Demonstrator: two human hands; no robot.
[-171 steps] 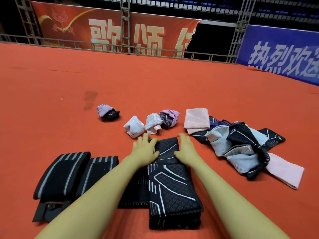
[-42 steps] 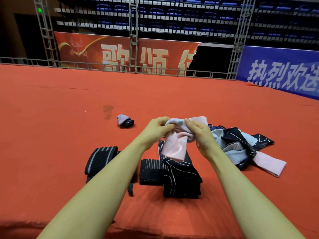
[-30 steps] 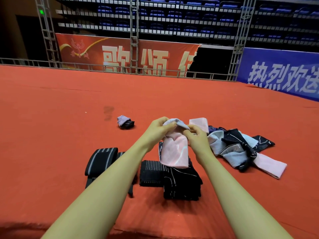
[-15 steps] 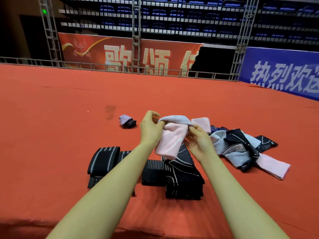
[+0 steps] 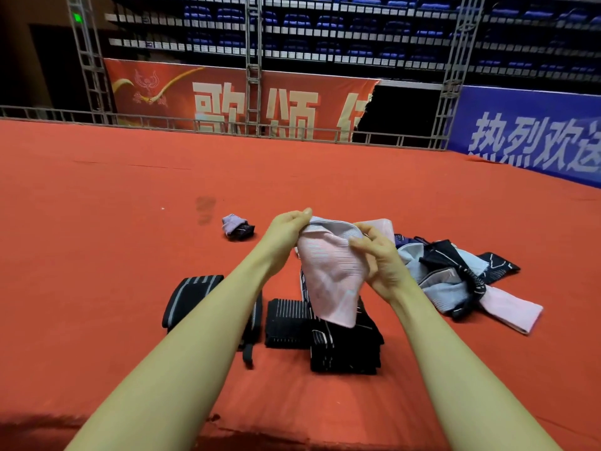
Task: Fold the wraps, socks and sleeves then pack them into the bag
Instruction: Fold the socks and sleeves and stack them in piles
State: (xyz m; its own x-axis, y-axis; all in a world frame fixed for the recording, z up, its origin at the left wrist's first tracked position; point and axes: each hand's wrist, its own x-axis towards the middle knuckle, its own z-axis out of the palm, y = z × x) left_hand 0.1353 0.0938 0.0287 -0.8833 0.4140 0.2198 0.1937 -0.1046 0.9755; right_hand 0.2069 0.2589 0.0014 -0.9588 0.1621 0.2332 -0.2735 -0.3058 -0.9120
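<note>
Fingers [image 5: 359,247] of both hands pinch pink sock [image 5: 328,275] | black stack [image 5: 344,349] part-hidden

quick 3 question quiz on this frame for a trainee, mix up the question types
1. True or false: both hands hold the pink sock above the floor.
2. Which lies nearest the folded black sleeves? A) rolled sock B) black striped wrap C) blue banner
3. Fill in: the unfolded pile lies to the person's ____.

Key: 1 true: left hand and right hand pinch its top edge. 2 B. 3 right.
</note>
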